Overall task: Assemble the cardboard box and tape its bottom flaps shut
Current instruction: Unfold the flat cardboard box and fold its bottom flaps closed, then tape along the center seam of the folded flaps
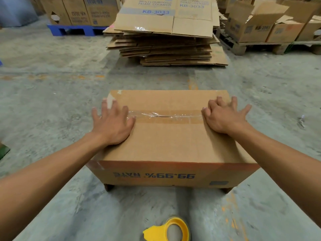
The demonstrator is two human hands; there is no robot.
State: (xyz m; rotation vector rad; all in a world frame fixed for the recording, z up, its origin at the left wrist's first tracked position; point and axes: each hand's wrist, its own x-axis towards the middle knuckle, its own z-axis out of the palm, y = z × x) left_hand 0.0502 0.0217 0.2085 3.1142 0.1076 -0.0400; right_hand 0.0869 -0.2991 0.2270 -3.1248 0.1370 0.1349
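Observation:
A brown cardboard box (170, 143) stands upside down on the concrete floor, its print inverted. Its bottom flaps face up and lie closed. A strip of clear tape (166, 116) runs along the seam between them. My left hand (113, 123) lies flat on the left end of the seam, fingers spread. At the right end of the tape my right hand (224, 115) presses down, some fingers curled, the others spread over the box's right edge. A yellow tape dispenser (169, 229) lies on the floor in front of the box, close to me.
A tall stack of flattened boxes (165, 44) sits on the floor beyond the box. Assembled boxes stand on a blue pallet (73, 29) at the back left and on a wooden pallet (257, 45) at the back right. Bare concrete surrounds the box.

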